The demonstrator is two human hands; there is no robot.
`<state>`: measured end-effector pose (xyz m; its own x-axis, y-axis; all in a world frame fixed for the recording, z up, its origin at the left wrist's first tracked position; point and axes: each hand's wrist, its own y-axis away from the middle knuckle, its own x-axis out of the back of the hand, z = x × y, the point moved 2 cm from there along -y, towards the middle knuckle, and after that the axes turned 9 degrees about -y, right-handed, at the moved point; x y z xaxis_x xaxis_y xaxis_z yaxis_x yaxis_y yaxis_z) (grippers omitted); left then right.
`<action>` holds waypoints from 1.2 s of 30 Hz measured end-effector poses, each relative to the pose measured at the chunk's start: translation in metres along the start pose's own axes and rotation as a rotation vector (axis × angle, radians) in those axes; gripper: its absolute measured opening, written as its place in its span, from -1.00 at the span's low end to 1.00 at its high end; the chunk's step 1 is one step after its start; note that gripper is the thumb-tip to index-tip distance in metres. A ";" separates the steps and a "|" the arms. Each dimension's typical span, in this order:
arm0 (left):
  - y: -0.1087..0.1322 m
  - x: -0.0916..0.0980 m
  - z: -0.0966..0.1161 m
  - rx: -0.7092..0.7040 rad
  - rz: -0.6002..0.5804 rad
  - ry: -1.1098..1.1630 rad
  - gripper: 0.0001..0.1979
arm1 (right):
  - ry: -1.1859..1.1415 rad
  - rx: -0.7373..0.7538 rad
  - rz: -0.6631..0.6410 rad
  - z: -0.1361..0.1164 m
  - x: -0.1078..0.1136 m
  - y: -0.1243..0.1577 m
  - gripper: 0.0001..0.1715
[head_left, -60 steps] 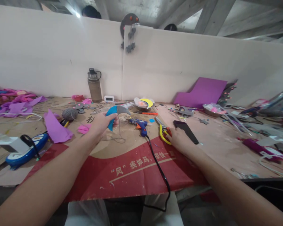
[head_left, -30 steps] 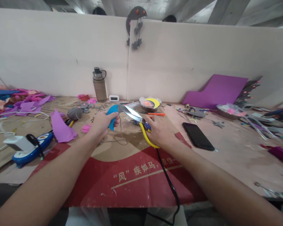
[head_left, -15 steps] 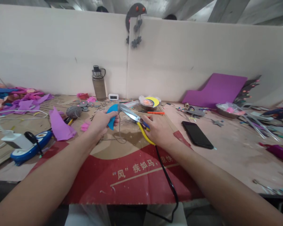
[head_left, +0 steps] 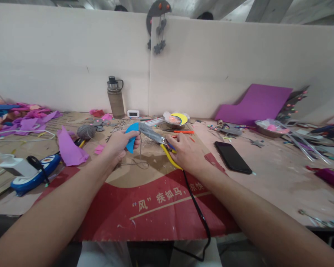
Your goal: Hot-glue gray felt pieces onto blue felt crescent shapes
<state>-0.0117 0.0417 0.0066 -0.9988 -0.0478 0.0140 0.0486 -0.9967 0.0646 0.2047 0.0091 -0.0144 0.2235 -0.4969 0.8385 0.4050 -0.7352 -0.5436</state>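
Pinched in my left hand (head_left: 126,142) is a blue crescent-shaped piece (head_left: 133,130), its material too small to tell. My right hand (head_left: 185,150) grips a pair of scissors (head_left: 153,135) by handles that show yellow. The blades point left, with their tips at the upper right edge of the blue piece. From there a thin grey yarn (head_left: 140,148) hangs down and loops on the cardboard below. My fingers partly hide the handles and the lower part of the blue piece.
A phone (head_left: 233,157) lies to the right. Behind my hands stands a bowl (head_left: 174,121) with a yellow crescent (head_left: 180,118). A bottle (head_left: 116,98), a grey yarn ball (head_left: 86,131), purple scraps (head_left: 69,148) and a power strip (head_left: 39,174) are on the left. A black cable (head_left: 196,207) crosses the red-printed cardboard (head_left: 114,218).
The scissor blades look more closed and now lie nearly together at the edge of the blue piece. Both hands stay almost in place, and the view has shifted slightly.
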 end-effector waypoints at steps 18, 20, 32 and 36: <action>0.000 -0.001 0.001 -0.047 0.019 0.013 -0.91 | 0.038 -0.018 -0.054 -0.005 0.007 0.000 -0.59; -0.002 0.000 0.000 -0.043 0.008 0.016 -0.90 | 0.045 -0.019 -0.054 -0.006 0.008 0.001 -0.58; -0.007 0.004 -0.004 -0.019 0.032 -0.005 -0.92 | -0.229 -0.074 0.061 0.004 0.006 0.002 -0.60; -0.008 0.006 -0.003 -0.031 0.080 0.017 -0.89 | -0.409 -0.210 0.156 0.020 0.013 0.004 -0.57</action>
<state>-0.0183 0.0494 0.0030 -0.9918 -0.1280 0.0009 0.1280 -0.9912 0.0334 0.2270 0.0087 -0.0053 0.6145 -0.4177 0.6692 0.1610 -0.7641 -0.6247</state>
